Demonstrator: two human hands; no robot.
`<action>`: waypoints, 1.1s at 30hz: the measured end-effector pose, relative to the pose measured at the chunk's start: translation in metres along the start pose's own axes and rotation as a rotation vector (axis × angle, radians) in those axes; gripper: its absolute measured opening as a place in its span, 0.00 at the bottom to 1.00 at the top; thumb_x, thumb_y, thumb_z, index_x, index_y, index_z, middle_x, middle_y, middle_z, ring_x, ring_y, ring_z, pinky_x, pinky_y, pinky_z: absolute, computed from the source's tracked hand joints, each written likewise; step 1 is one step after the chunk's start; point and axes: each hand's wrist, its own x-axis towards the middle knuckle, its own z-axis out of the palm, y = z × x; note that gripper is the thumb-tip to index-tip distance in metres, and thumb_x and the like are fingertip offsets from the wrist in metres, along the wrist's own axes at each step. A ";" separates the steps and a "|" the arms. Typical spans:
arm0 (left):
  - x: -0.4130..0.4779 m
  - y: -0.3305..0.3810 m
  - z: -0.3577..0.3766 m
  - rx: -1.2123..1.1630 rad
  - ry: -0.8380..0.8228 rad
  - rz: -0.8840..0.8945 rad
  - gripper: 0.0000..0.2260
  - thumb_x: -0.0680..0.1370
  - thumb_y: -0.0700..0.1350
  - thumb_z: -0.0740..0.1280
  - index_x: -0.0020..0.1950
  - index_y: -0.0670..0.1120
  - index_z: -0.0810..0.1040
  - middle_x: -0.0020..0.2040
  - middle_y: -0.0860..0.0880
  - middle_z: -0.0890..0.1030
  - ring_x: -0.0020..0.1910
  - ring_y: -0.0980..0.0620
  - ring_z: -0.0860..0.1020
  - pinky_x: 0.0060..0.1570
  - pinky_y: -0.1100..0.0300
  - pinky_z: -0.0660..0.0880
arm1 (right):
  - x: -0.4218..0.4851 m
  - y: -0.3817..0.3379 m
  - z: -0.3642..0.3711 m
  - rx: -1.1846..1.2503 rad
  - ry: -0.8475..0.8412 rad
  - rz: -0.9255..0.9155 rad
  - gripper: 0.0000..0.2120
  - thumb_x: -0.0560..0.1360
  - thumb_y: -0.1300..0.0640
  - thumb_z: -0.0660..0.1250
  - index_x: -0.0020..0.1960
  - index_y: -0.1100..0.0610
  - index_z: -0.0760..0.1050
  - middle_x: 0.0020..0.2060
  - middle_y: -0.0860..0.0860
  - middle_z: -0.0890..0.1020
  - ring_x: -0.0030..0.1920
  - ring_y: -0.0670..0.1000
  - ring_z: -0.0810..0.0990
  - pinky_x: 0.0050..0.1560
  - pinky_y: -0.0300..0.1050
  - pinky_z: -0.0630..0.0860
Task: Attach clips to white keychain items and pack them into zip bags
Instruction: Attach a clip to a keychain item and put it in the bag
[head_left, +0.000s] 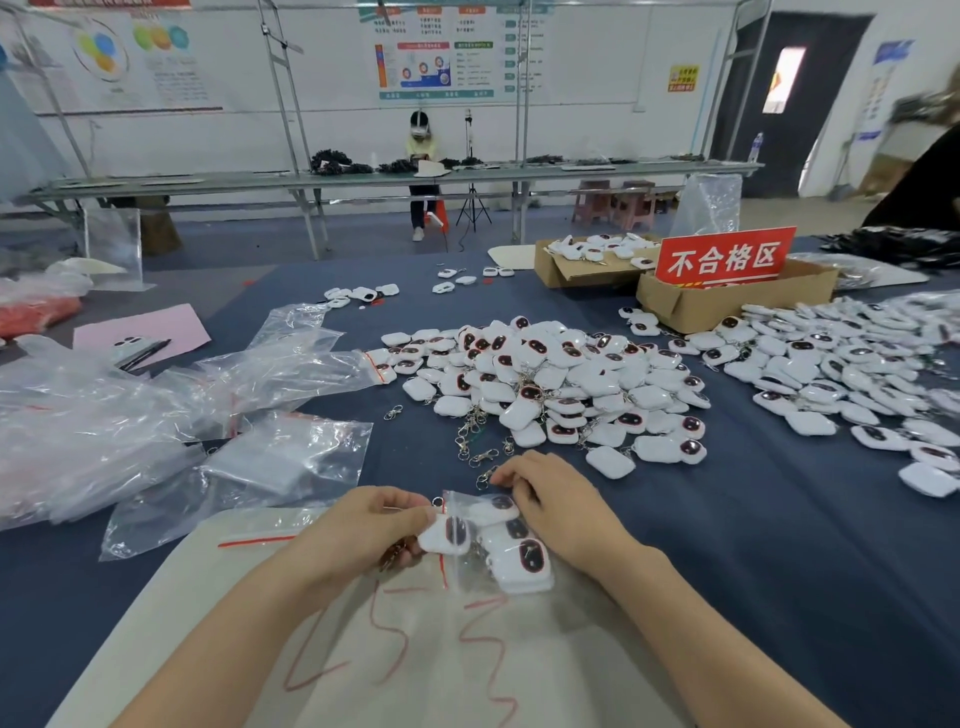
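A small clear zip bag (470, 574) lies on the pale board (322, 675) in front of me, with several white keychain items (522, 558) inside. My left hand (358, 530) pinches the bag's left edge by one white item (447, 535). My right hand (561, 506) grips the bag's far right edge, fingers curled over it. Loose metal clips (478, 447) lie on the blue cloth just beyond my hands. Behind them sits a big heap of white keychain items (550, 379).
Empty zip bags (280, 462) and larger plastic bags (104, 410) crowd the left. More white items (852, 369) spread to the right. Two cardboard boxes (717, 301), one with a red sign (724, 257), stand at the back right. A person (423, 171) sits at a far bench.
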 end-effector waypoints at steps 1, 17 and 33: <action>0.000 0.000 -0.001 0.006 -0.012 -0.003 0.06 0.80 0.42 0.70 0.53 0.39 0.81 0.33 0.46 0.80 0.29 0.53 0.75 0.30 0.65 0.70 | 0.000 0.000 0.000 0.015 -0.006 0.008 0.15 0.82 0.60 0.57 0.57 0.46 0.79 0.51 0.38 0.79 0.54 0.43 0.74 0.55 0.38 0.70; 0.004 0.015 0.022 -0.132 0.072 0.014 0.15 0.78 0.31 0.70 0.63 0.39 0.75 0.41 0.40 0.80 0.32 0.50 0.78 0.35 0.62 0.76 | 0.022 -0.021 -0.027 0.291 -0.288 0.006 0.10 0.81 0.51 0.66 0.58 0.50 0.83 0.49 0.46 0.86 0.50 0.42 0.81 0.50 0.31 0.73; 0.015 0.010 0.006 0.153 0.133 0.167 0.12 0.83 0.37 0.61 0.61 0.49 0.77 0.41 0.48 0.87 0.36 0.57 0.82 0.38 0.68 0.77 | 0.031 -0.009 -0.023 0.470 -0.039 0.121 0.09 0.81 0.55 0.64 0.54 0.45 0.82 0.47 0.42 0.85 0.46 0.38 0.81 0.49 0.32 0.73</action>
